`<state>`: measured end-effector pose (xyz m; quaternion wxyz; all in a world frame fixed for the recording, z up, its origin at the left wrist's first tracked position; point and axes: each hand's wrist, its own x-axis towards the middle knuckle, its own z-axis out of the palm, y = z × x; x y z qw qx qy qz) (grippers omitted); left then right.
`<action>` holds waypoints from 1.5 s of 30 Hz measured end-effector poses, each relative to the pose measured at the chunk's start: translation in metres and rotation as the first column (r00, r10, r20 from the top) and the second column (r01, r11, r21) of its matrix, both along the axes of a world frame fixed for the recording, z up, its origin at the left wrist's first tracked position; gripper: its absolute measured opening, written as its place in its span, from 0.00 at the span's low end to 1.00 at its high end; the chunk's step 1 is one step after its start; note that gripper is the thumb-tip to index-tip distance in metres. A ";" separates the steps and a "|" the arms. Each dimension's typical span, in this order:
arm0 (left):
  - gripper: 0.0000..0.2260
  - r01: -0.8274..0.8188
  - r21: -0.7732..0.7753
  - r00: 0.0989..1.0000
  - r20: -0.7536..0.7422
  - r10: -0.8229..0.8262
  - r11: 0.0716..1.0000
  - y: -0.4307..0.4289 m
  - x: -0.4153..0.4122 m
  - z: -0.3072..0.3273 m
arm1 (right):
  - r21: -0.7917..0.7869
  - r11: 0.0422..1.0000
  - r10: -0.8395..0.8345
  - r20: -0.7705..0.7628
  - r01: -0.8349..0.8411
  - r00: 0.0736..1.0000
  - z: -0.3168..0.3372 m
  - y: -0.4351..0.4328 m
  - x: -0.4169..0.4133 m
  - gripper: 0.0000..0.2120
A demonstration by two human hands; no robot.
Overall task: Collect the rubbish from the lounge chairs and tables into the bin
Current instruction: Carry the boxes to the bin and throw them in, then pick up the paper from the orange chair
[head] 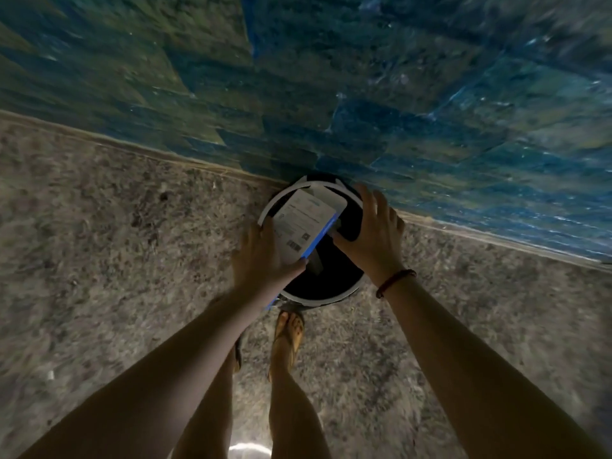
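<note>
Flat box (308, 226) pinched in left hand (261, 256), tilted over bin (334, 289) mouth. Right hand (371, 236) spread open beside its far edge. Advice: tip lower corner below fingertips first, then release.

White-rimmed black bin (318, 293); white, blue-edged box (306, 223); blue-green wall (364, 94).
</note>
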<state>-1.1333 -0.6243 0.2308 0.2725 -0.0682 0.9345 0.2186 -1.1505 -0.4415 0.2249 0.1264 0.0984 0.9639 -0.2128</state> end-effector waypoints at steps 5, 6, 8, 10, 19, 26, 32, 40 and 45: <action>0.47 -0.019 0.127 0.989 0.146 0.000 0.992 0.032 -0.009 -0.015 | 0.030 0.999 -0.011 0.001 0.011 1.000 0.008 0.011 0.009 0.41; 0.46 -0.001 0.123 0.992 0.129 -0.015 0.992 0.033 -0.009 -0.015 | 0.033 0.999 -0.014 0.011 0.013 1.000 0.010 0.011 0.012 0.41; 0.41 0.062 0.121 0.997 0.046 -0.068 0.991 0.028 -0.009 -0.008 | 0.032 0.999 -0.011 0.013 0.011 1.000 0.016 0.009 0.015 0.41; 0.37 0.135 0.082 0.989 -0.073 -0.129 0.987 0.018 -0.012 0.005 | 0.030 1.000 0.007 -0.026 -0.007 1.000 0.025 0.001 0.014 0.38; 0.31 -0.003 0.004 0.914 -0.406 0.004 1.000 -0.080 -0.043 0.114 | -0.079 0.960 0.247 -0.223 -0.270 0.943 0.113 -0.094 -0.026 0.33; 0.33 -0.312 0.001 0.798 -0.542 0.263 0.950 -0.204 -0.022 0.233 | -0.215 0.792 0.462 -0.401 -0.572 0.791 0.224 -0.236 -0.049 0.30; 0.33 -0.541 0.022 0.592 -0.700 0.399 0.841 -0.341 0.039 0.347 | -0.196 0.540 0.593 -0.602 -0.818 0.535 0.329 -0.399 -0.035 0.28; 0.35 -0.792 0.096 0.279 -0.822 0.497 0.603 -0.514 0.169 0.478 | -0.113 0.184 0.582 -0.788 -0.977 0.200 0.469 -0.627 0.042 0.28; 0.35 -0.892 0.088 0.152 -0.865 0.478 0.443 -0.606 0.285 0.529 | -0.092 -0.044 0.522 -0.851 -0.995 0.056 0.525 -0.755 0.127 0.27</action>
